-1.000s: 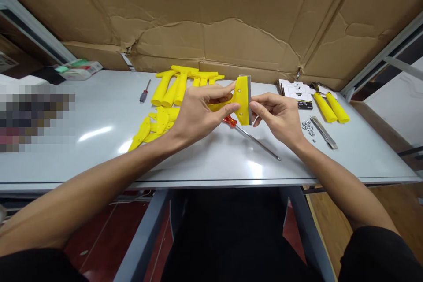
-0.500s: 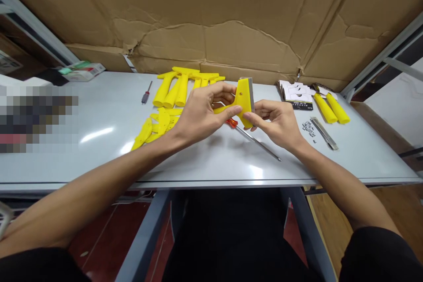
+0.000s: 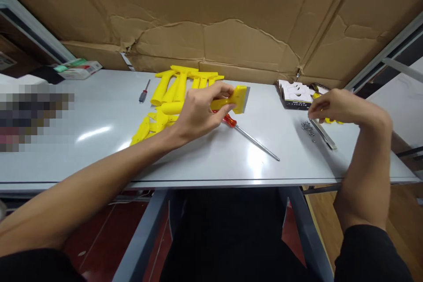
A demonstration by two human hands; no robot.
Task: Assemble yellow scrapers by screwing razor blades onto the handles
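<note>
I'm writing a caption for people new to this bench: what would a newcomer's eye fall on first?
Probably the bright yellow scraper with its grey blade, held in the left hand above the middle of the table. Next might come the cluster of yellow handles toward the back, and the red-handled screwdriver lying partly behind that hand. At the right, small metal pieces lie near the right hand.

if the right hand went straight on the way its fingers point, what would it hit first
The right hand would probably meet the far end of the long, flat, silver metal strip first; depth is unclear, so they may be touching. The pile of small silver metal pieces lies just beside it.
</note>
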